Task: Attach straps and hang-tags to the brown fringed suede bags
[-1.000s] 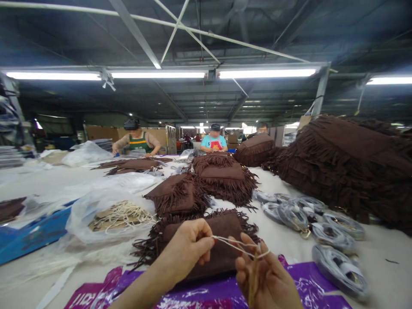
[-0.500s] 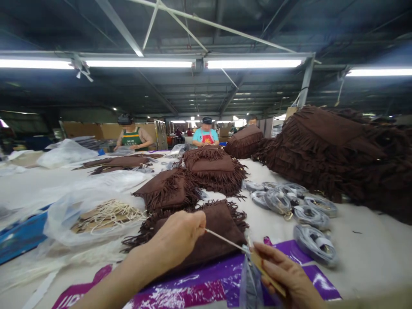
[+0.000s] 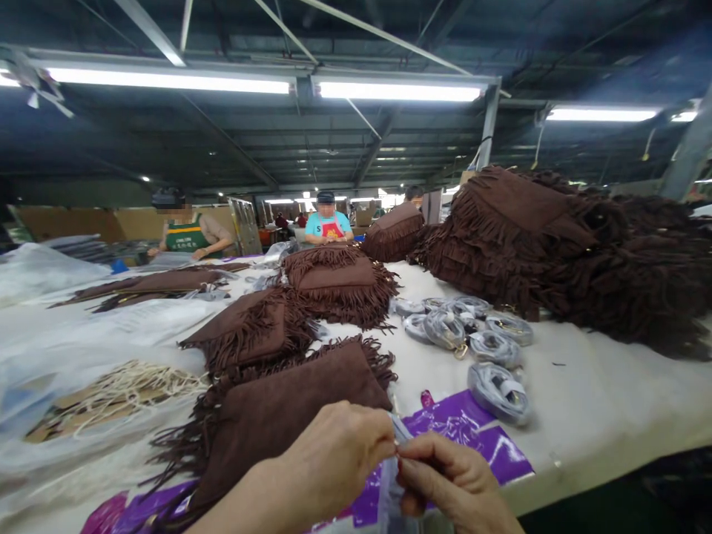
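My left hand (image 3: 339, 456) and my right hand (image 3: 453, 475) meet at the front, thumbs and fingers pinched close together. Between and below them is a grey strap in clear plastic (image 3: 389, 493), its upper end showing just above the fingertips. The white string in my left hand's grip is almost hidden now, and what the right fingertips pinch is covered by them. A dark brown fringed suede bag (image 3: 283, 415) lies flat just beyond my left hand. Under the hands is shiny purple plastic (image 3: 461, 430).
Coiled grey straps (image 3: 499, 393) lie to the right, before a tall heap of brown fringed bags (image 3: 517, 237). More bags (image 3: 334, 278) stand mid-table. Left, a plastic bag holds string-tied cardboard tags (image 3: 119, 393). Co-workers (image 3: 189, 236) stand across the table (image 3: 601, 393).
The hands have come together; before, my left hand drew a white string taut from a cardboard tag in my right. The tag is now out of sight. The view has turned right.
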A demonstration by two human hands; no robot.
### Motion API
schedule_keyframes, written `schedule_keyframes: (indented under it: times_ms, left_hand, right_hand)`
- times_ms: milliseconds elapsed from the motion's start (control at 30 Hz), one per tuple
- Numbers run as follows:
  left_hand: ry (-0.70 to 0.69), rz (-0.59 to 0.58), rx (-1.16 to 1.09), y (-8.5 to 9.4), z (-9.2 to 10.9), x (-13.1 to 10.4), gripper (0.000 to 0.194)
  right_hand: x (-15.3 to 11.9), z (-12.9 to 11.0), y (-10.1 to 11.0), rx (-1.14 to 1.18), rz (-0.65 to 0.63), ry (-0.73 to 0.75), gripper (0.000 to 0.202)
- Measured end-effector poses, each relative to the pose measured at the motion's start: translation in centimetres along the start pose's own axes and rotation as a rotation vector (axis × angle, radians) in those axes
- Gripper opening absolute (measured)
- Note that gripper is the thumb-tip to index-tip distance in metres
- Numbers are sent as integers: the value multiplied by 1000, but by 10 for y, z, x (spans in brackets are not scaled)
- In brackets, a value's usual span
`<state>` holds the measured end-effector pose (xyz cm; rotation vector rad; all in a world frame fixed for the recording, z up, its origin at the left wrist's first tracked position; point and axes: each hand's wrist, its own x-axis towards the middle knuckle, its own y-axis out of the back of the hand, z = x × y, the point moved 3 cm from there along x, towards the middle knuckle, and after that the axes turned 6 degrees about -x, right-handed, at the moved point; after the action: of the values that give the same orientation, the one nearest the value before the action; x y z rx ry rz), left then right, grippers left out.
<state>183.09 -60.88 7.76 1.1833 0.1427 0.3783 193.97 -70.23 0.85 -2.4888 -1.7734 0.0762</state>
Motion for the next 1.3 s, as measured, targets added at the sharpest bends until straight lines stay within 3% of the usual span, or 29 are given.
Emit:
schedule_keyframes:
  times_ms: [133,233,333,467,600,867,1000,1133,1300]
  left_hand:
    - [294,148,-2,-10,-23,29,27]
    - [370,207,41,-31,-26,57,24]
    - [376,249,56,-51,-22,74,20]
    - [345,272,91,-61,-19,79,10]
    - [258,231,97,-62,-24,78,13]
    - [-125,-42,-89,-45,-35,71,23]
    - [-261,-41,80,-43,-33,60,27]
    - [-395,116,432,-64,-29,47,26]
    - [-522,651,508,-90,-34,36,36]
  right_hand:
    - [0,0,30,-58,227,55,34]
    - [1,-2,45,-66,335,56,33]
    - [5,-1,55,-113,309,51,32]
    - [15,7,64,-186,247,32,33]
    - [29,10,63,-268,219,47,31]
    - [71,8,49,-189,244,69,28]
    - [87,19,44,-155,180,30,27]
    - [87,20,41,-226,88,64,24]
    - [80,17,46,-456,48,99,16]
